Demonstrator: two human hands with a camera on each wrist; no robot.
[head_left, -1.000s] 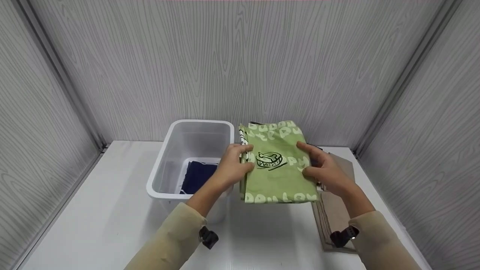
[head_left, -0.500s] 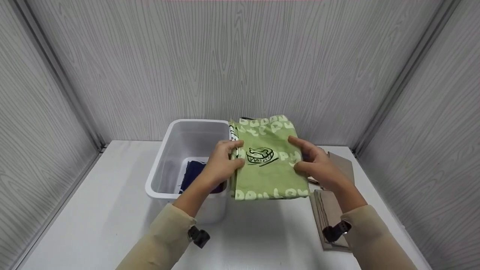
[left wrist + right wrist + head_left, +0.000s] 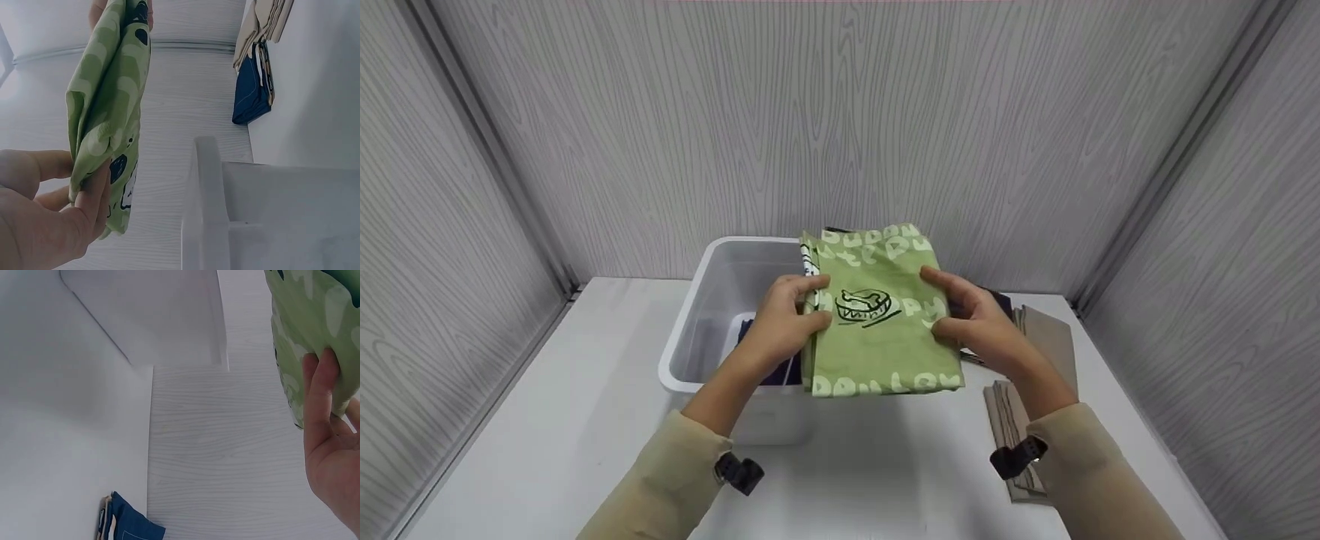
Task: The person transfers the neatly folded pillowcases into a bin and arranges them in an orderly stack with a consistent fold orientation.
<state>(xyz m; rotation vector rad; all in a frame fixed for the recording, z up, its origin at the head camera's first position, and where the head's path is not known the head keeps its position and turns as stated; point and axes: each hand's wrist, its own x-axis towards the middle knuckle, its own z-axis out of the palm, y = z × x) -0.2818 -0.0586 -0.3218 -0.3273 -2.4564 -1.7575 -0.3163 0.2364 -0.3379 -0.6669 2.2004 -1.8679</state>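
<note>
A folded green cloth (image 3: 885,337) with pale letters and a black bowl-and-bone drawing is held up in front of me by both hands. My left hand (image 3: 784,319) pinches its left edge, thumb on top; the left wrist view shows the fingers on both sides of the folded layers (image 3: 112,112). The right hand (image 3: 986,322) grips the opposite edge the same way. Behind the cloth's left part stands a white plastic bin (image 3: 682,345), partly covered by cloth and left arm. Dark blue fabric (image 3: 791,369) lies inside the bin.
On the table's right side lie folded beige cloths (image 3: 1050,341), partly under the right arm. A folded dark blue cloth (image 3: 252,93) lies beside them. Grey wood-grain walls (image 3: 840,112) enclose the white table (image 3: 547,405) at the back and sides.
Both hands have carried the green cloth left and slightly up, so it now overlaps the bin's right side. Their hold on it looks unchanged. More of the beige cloths shows at right.
</note>
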